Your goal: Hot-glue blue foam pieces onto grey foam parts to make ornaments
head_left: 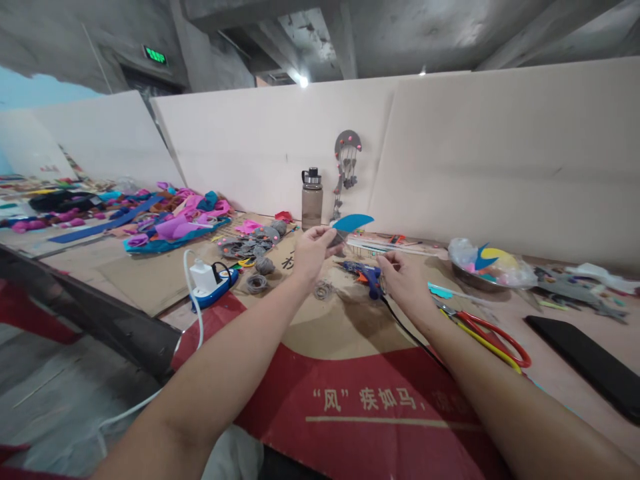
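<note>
My left hand [313, 252] is raised over the cardboard-covered table and pinches a blue leaf-shaped felt piece [353, 222] by its left end. My right hand [404, 283] rests low, fingers curled around the handle of a blue glue gun [363, 273] that lies on the cardboard, its black cord [406, 329] trailing toward me. A small grey ring of felt [324, 290] lies between the two hands.
Red-and-yellow scissors [493, 339] and a black phone [590, 363] lie right. A metal bowl [470, 279] of coloured scraps stands behind them. A water bottle [311, 198], grey felt pieces [250, 247], a power strip [210, 285] and pink and purple scraps [175, 223] are left.
</note>
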The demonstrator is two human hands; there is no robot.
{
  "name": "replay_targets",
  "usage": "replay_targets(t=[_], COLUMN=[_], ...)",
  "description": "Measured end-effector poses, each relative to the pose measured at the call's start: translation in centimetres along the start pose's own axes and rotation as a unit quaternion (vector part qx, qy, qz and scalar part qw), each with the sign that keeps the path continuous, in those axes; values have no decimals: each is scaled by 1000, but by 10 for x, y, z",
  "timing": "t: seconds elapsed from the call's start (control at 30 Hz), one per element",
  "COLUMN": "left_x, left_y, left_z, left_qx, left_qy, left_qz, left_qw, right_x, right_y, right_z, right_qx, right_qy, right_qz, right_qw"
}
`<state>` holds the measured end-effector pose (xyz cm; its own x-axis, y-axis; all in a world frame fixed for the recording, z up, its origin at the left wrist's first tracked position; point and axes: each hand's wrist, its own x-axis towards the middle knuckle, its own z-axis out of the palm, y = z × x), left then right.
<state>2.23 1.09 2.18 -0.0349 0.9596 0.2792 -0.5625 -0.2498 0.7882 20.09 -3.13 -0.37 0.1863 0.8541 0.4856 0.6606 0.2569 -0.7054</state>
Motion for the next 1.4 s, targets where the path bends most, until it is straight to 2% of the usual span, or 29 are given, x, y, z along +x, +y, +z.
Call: replay_targets(t=[0.07,0.13,0.2,0.3,0.37,0.5,0.63,0.77,0.9,0.97,1.1,1.27,1.4], left_x=[7,11,12,9,7,4,4,3,5,7,9,9,9], left_y=[5,8,9,9,9,9,9,8,7,5,4,3,3], left_z=[-5,-9,-9,-7,-5,-2,-1,-2,-4,-6,-8,-9,-9], left_qx=[-9,-11,-12,-9,-6,7,14,20,34,45,59,53,68], left_qy=[16,27,28,10,-3,-23,-31,-17,-2,3,8,19,20], left_qz=[20,32,32,21,16,11,10,-2,-8,-11,-17,-15,-20], left_qw=[1000,999,999,1000,1000,1000,999,1000,999,999,998,998,997], right_x=[6,7,5,-1,-3,0,8,15,19,19,13,-2,-8], right_y=[14,25,31,30,26,21,25,29,26,21,2,-23,-28], right_z=[0,4,12,25,29,26,11,-5,-15,-17,-20,-23,-17], right_qx=[-82,-156,-226,-318,-327,-268,-200,-117,-32,39,158,148,164], right_qy=[-45,-115,-157,-135,-121,-103,-23,65,176,196,153,54,-10], right_qz=[49,88,88,44,37,78,103,91,43,23,-11,-36,-32], right_qw=[994,977,957,937,937,955,974,987,983,980,975,987,986])
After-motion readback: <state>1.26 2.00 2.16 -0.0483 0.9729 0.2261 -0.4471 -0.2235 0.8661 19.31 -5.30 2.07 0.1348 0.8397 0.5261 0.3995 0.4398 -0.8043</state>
